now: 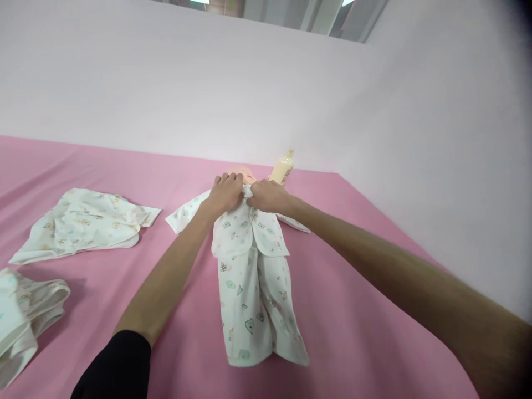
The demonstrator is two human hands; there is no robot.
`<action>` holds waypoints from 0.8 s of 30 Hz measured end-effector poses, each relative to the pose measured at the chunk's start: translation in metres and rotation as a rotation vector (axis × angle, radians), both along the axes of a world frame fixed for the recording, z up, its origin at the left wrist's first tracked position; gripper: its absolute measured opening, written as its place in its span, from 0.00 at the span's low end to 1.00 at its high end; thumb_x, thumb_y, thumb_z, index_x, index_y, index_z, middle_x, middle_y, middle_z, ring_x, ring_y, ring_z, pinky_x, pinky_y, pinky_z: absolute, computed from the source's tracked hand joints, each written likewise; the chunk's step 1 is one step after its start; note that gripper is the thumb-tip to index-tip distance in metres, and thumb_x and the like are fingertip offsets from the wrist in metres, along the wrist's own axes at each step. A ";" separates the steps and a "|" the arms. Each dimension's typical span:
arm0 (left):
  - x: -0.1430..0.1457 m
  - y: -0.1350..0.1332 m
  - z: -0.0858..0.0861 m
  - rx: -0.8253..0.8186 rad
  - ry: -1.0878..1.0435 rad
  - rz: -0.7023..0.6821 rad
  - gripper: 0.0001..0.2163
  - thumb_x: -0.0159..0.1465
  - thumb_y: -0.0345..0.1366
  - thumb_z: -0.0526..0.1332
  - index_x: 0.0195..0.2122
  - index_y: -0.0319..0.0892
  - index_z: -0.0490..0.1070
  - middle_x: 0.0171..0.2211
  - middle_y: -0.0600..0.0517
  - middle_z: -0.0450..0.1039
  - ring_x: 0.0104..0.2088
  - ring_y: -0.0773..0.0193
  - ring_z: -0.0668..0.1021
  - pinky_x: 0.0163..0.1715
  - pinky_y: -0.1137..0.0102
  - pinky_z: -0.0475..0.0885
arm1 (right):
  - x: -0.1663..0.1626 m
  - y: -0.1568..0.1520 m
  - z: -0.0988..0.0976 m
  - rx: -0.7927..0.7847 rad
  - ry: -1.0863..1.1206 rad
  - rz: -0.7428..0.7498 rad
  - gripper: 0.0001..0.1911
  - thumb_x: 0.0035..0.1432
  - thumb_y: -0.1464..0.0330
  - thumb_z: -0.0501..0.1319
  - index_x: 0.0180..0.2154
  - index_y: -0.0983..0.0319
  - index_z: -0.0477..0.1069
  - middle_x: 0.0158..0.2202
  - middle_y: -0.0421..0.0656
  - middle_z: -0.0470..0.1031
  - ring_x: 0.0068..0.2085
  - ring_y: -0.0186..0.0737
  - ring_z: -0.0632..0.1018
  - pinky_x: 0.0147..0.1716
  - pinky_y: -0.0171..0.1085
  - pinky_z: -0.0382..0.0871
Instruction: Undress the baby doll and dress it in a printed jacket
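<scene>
Both hands meet at the far middle of the pink surface [353, 310], at the neck of a doll [245, 175] that lies on its back with the feet toward the camera. Left hand [226, 192] is closed on the collar of the printed white jacket [245, 233], and the right hand [268, 195] is closed on the same collar from the other side; the knuckles nearly touch each other. Only a small peach part of the doll's head shows behind the fingers. Below the jacket, the matching trousers [257, 310] run down toward the near edge, a little wrinkled. The left forearm ends in a black sleeve [116, 366]. Just beside the right hand, behind it, a cream bottle [282, 166] stands tilted. Well apart on the left lies a second printed garment [83, 224], spread flat, and a folded cloth [25, 316] sits at the left edge. Pink fabric covers the whole table, with soft creases. Behind it rises a plain white wall [208, 77], which turns a corner on the right.
</scene>
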State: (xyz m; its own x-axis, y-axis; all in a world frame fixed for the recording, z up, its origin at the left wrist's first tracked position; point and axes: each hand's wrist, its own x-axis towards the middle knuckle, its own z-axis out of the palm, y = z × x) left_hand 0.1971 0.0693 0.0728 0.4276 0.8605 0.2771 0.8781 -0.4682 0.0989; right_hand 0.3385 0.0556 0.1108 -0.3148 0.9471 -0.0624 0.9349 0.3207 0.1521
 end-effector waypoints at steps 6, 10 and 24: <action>0.003 -0.008 0.013 -0.089 -0.001 -0.166 0.10 0.63 0.27 0.53 0.44 0.41 0.69 0.50 0.42 0.71 0.53 0.48 0.71 0.50 0.57 0.65 | 0.018 0.002 0.004 -0.299 0.512 -0.092 0.20 0.64 0.65 0.53 0.19 0.61 0.61 0.20 0.45 0.69 0.24 0.36 0.70 0.26 0.35 0.63; 0.003 -0.009 0.017 -0.103 -0.043 -0.183 0.06 0.59 0.26 0.54 0.32 0.41 0.69 0.43 0.42 0.73 0.49 0.46 0.72 0.47 0.56 0.66 | 0.026 0.004 0.001 -0.401 0.856 -0.127 0.18 0.61 0.71 0.55 0.19 0.61 0.60 0.18 0.41 0.66 0.22 0.32 0.66 0.24 0.33 0.62; -0.003 -0.008 0.017 -0.023 -0.012 -0.179 0.13 0.64 0.29 0.53 0.41 0.43 0.78 0.44 0.44 0.77 0.55 0.45 0.69 0.51 0.54 0.63 | 0.042 0.006 -0.009 -0.484 1.042 -0.137 0.09 0.55 0.76 0.59 0.23 0.64 0.68 0.23 0.41 0.71 0.25 0.31 0.73 0.26 0.30 0.68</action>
